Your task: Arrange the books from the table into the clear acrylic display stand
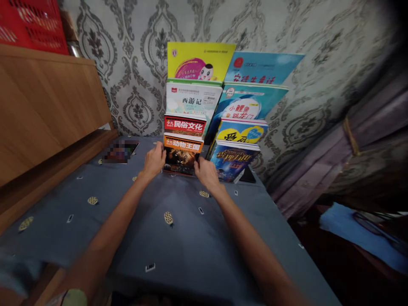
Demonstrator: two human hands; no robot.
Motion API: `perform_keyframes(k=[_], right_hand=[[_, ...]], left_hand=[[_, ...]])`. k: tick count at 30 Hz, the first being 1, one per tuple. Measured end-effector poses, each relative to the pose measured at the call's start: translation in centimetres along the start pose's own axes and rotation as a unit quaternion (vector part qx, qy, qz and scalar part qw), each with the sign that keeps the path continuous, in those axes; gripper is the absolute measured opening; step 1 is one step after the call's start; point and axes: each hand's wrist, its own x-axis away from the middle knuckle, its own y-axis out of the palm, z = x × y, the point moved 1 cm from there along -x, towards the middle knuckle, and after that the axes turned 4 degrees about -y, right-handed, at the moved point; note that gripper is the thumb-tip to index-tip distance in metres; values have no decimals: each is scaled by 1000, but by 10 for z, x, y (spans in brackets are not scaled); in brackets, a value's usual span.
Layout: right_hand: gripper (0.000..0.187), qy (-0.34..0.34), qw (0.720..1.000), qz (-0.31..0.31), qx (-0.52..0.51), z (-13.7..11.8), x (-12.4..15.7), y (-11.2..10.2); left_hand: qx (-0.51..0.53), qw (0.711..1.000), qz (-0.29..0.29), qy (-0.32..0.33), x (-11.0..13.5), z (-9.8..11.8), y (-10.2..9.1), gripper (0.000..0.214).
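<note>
An orange-topped book [181,156] with a roaring lion on its cover stands upright at the front of the left row of books. My left hand [154,160] grips its left edge, fingers bent around the side. At its lower right edge, my right hand [205,171] is closed on the same book. Directly behind it rise a red book [185,126], a white book [193,101] and a taller yellow book [199,61]. To the right of my right hand, a dark blue book [234,160] fronts a second row.
In the right row, a yellow-and-blue book [244,131], a teal book [255,100] and a blue book [264,66] stand behind. A pixelated flat item [119,152] lies on the blue tablecloth [105,229]. A wooden cabinet [51,110] borders the left; a purple curtain [318,165] hangs right.
</note>
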Motion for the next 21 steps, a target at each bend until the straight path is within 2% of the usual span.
perform_keyframes(k=[3,12,17,21], right_hand=[[27,14,1000,-16,5,-3,1,-2],[26,16,1000,7,-23,0,-4,4],[25,-10,998,38,-42,3,-4,9],[26,-7,998,37,-55,6,-6,12]], left_hand=[[-7,1000,-1,0,0,1,0,17],[-1,1000,0,-7,0,3,1,16],[2,1000,14,-10,0,3,4,15],[1,1000,14,-4,-1,2,5,14]])
